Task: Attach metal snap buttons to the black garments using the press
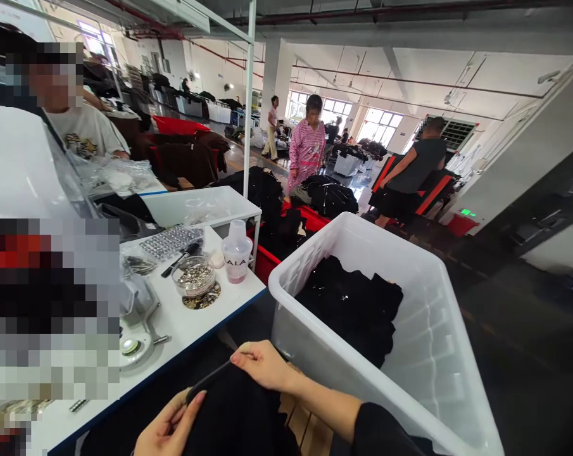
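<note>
A black garment point(233, 415) lies over my lap at the bottom of the view. My left hand point(170, 427) grips its near edge, fingers curled around the fabric. My right hand point(262, 364) pinches the top edge of the same garment, just in front of a large white plastic bin point(423, 354). The bin holds more black garments point(352, 304). A white worktable point(191, 323) stands to my left.
On the table are a glass bowl of small metal snaps point(194, 275), a plastic cup point(237, 256), a tray of studs point(170, 240) and a press base point(133, 347). A person in a white shirt point(84, 130) sits across it. Other people stand farther back among red bins.
</note>
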